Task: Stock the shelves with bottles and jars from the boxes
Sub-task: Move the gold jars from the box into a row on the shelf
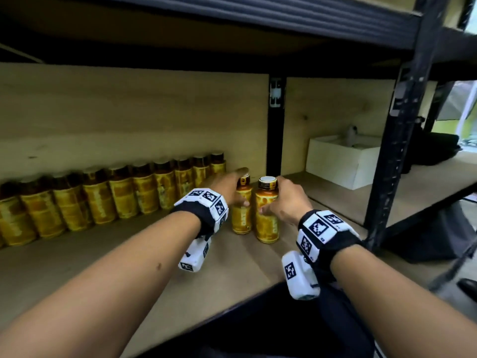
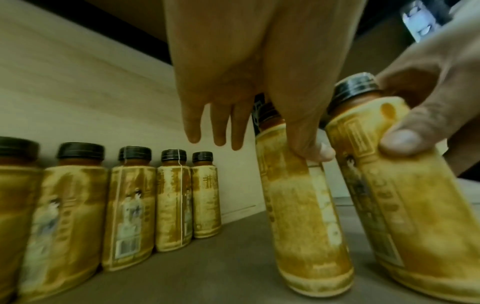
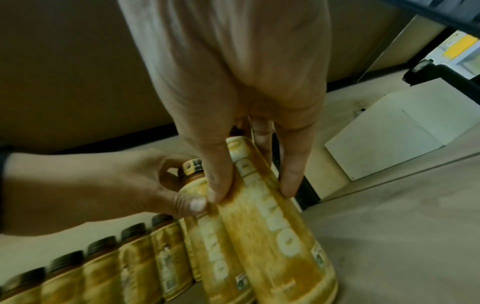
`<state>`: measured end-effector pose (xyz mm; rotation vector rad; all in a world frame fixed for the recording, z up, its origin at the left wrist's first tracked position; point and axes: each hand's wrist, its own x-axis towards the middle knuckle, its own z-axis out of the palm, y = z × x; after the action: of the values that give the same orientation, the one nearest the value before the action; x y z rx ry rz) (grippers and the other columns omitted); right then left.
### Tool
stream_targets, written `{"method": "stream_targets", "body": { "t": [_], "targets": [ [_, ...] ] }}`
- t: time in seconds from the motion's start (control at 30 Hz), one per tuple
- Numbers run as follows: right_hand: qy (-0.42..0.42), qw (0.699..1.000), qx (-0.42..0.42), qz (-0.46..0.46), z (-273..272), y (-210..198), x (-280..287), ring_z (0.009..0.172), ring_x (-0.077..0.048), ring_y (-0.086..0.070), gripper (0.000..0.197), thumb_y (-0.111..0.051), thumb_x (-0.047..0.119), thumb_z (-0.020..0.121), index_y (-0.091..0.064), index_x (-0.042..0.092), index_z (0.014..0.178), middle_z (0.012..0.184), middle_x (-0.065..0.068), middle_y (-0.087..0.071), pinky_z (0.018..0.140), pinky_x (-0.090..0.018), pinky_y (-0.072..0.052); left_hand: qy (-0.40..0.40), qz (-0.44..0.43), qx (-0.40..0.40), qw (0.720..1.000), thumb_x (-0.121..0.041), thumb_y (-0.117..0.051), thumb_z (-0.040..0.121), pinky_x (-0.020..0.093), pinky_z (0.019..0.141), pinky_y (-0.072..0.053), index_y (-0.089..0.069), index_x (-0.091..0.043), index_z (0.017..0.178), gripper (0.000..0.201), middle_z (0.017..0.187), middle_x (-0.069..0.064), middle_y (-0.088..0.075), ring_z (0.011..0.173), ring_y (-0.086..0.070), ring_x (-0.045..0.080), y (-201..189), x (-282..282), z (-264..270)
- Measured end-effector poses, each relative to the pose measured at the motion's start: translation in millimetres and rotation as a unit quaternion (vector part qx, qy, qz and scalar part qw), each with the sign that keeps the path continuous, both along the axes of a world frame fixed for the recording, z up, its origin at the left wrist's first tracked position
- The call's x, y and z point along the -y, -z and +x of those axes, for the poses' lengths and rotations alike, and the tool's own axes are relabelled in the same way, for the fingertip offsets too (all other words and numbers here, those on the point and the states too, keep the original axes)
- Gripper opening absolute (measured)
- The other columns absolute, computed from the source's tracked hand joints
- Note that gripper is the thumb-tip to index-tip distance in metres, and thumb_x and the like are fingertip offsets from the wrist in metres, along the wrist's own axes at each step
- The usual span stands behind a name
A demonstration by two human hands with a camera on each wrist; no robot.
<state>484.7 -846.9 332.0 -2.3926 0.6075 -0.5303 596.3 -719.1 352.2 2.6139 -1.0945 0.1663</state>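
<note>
Holding one amber, yellow-labelled bottle each, your left hand [image 1: 230, 187] grips the farther bottle [image 1: 242, 215], your right hand [image 1: 287, 200] the nearer bottle [image 1: 267, 218], both standing on the shelf [image 1: 77, 259].

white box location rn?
Head view: the white box sits right of the black post, against the back wall, apart from the two held bottles; the right wrist view shows it at right too.

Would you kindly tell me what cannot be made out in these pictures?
- Label text on the two held bottles: blurred in every view.
- Row of bottles: its left end is cut off by the head view's edge.
- White box: contents hidden behind its wall; the small bottle-like shape above it is too small to identify.
</note>
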Motion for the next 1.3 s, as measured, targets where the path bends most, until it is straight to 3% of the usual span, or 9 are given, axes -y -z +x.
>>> {"method": "stream_targets", "body": {
  "t": [0.13, 0.33, 0.6, 0.73, 0.87, 1.03, 1.13, 1.2, 1.3],
  "targets": [
    [0.018, 1.0, -0.013, -0.006, 44, 1, 29, 0.109, -0.029, -0.061, 0.065, -0.089, 0.028, 0.064, -0.057, 0.015, 0.119, 0.118, -0.009, -0.063, 0.094, -0.041, -0.053, -0.055, 0.065, 0.103, 0.991, -0.046, -0.07, 0.08, 0.05, 0.105, -0.039, -0.029, -0.031, 0.145, 0.078, 0.143, 0.014, -0.044, 0.132, -0.04, 0.036, 1, 37, 42],
    [0.008, 0.999, -0.013, -0.031, 108, 3, 61, 0.109, -0.03, -0.062, 0.066, -0.086, 0.024, 0.068, -0.053, 0.013, 0.123, 0.119, -0.01, -0.064, 0.092, -0.039, -0.053, -0.115, 0.133, 0.176, 0.969, -0.057, -0.064, 0.081, 0.068, 0.112, -0.001, -0.023, -0.028, 0.148, 0.084, 0.154, 0.021, -0.022, 0.147, -0.003, 0.039, -2, 78, 110],
    [0.0, 1.0, -0.019, -0.016, 182, -2, 91, 0.116, -0.03, -0.057, 0.065, -0.081, 0.022, 0.075, -0.049, 0.011, 0.13, 0.126, -0.011, -0.058, 0.095, -0.038, -0.051, -0.132, 0.123, 0.165, 0.97, -0.048, -0.069, 0.08, 0.055, 0.102, -0.033, -0.03, -0.03, 0.144, 0.077, 0.145, 0.018, -0.026, 0.135, -0.025, 0.041, -5, 86, 170],
    [-0.01, 0.999, -0.014, -0.034, 217, -6, 95, 0.105, -0.03, -0.057, 0.057, -0.077, 0.026, 0.08, -0.047, 0.01, 0.126, 0.125, -0.011, -0.056, 0.08, -0.034, -0.047, -0.1, 0.115, 0.15, 0.977, -0.052, -0.069, 0.079, 0.054, 0.107, -0.031, -0.024, -0.033, 0.148, 0.084, 0.147, 0.017, -0.022, 0.137, -0.021, 0.042, -4, 84, 177],
    [-0.031, 0.999, 0.001, -0.02, 242, -4, 96, 0.12, -0.035, -0.053, 0.058, -0.074, 0.025, 0.084, -0.046, 0.007, 0.131, 0.133, -0.014, -0.053, 0.097, -0.037, -0.046, -0.097, 0.111, 0.148, 0.978, -0.055, -0.069, 0.079, 0.055, 0.109, -0.029, -0.023, -0.033, 0.149, 0.087, 0.148, 0.017, -0.022, 0.137, -0.021, 0.043, -2, 83, 179],
    [-0.034, 0.999, 0.018, 0.017, 242, 3, 95, 0.121, -0.032, -0.054, 0.055, -0.071, 0.02, 0.087, -0.048, 0.005, 0.135, 0.133, -0.015, -0.056, 0.101, -0.037, -0.045, -0.094, 0.131, 0.141, 0.977, -0.052, -0.068, 0.082, 0.054, 0.11, -0.027, -0.022, -0.026, 0.15, 0.087, 0.151, 0.02, -0.018, 0.139, -0.02, 0.042, -6, 82, 174],
    [-0.053, 0.991, -0.004, 0.126, 224, 10, 98, 0.135, -0.032, -0.043, 0.09, -0.075, 0.024, 0.083, -0.02, 0.012, 0.153, 0.151, -0.016, -0.038, 0.108, -0.046, -0.04, -0.081, 0.158, 0.104, 0.979, -0.048, -0.067, 0.084, 0.054, 0.111, -0.025, -0.013, -0.02, 0.153, 0.093, 0.154, 0.022, -0.014, 0.141, -0.019, 0.041, -17, 78, 165],
    [-0.058, 0.988, -0.028, 0.137, 208, 11, 96, 0.142, -0.032, -0.031, 0.101, -0.076, 0.021, 0.082, -0.007, 0.015, 0.156, 0.158, -0.015, -0.023, 0.112, -0.046, -0.036, -0.072, 0.141, 0.097, 0.983, -0.044, -0.064, 0.087, 0.052, 0.111, -0.027, -0.013, -0.016, 0.152, 0.087, 0.152, 0.02, -0.022, 0.139, -0.026, 0.039, -28, 71, 150],
    [-0.045, 0.994, -0.07, 0.072, 170, -2, 77, 0.135, -0.029, -0.04, 0.08, -0.07, 0.017, 0.087, -0.023, 0.008, 0.151, 0.151, -0.015, -0.035, 0.105, -0.036, -0.041, -0.038, 0.088, 0.128, 0.987, -0.038, -0.057, 0.09, 0.045, 0.108, -0.033, -0.031, -0.012, 0.145, 0.067, 0.138, 0.015, -0.042, 0.127, -0.042, 0.035, -42, 49, 121]
  ]
}}
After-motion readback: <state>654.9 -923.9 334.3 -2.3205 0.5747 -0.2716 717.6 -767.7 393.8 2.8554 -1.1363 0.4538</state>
